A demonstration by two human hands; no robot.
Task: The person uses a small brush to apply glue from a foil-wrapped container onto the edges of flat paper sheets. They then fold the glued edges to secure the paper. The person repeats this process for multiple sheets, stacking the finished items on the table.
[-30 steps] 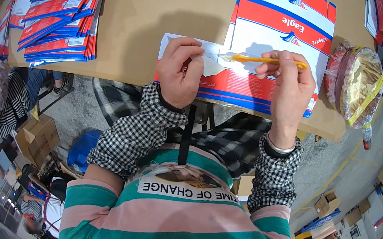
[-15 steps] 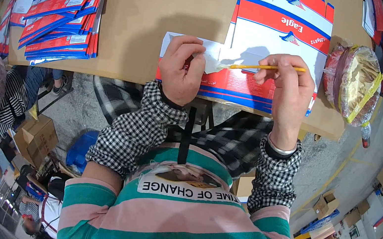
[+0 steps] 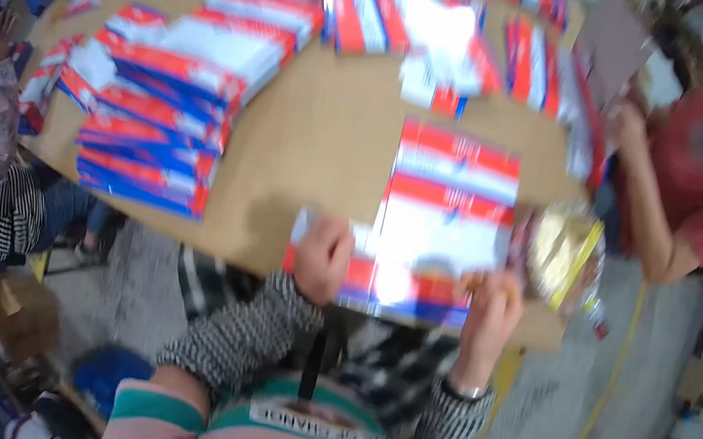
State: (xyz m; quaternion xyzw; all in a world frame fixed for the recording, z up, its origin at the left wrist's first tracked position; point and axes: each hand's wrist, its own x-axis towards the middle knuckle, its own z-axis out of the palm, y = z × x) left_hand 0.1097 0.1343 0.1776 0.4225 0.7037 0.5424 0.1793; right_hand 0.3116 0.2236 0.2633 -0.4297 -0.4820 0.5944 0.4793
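Our left hand (image 3: 324, 261) curled on flat carton (image 3: 443, 230), likely steadying it; whether pinching, we cannot tell. Right hand (image 3: 492, 313) pinches yellow stick (image 3: 475, 281), wrapped bowl (image 3: 582, 261) beside, perhaps for easy reach.

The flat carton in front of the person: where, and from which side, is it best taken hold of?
Probably the near edge of the flat carton, between the left hand and right hand, coming from the near side: it lies flat, and that edge seems to reach the table's rim, so it could be pinched there.
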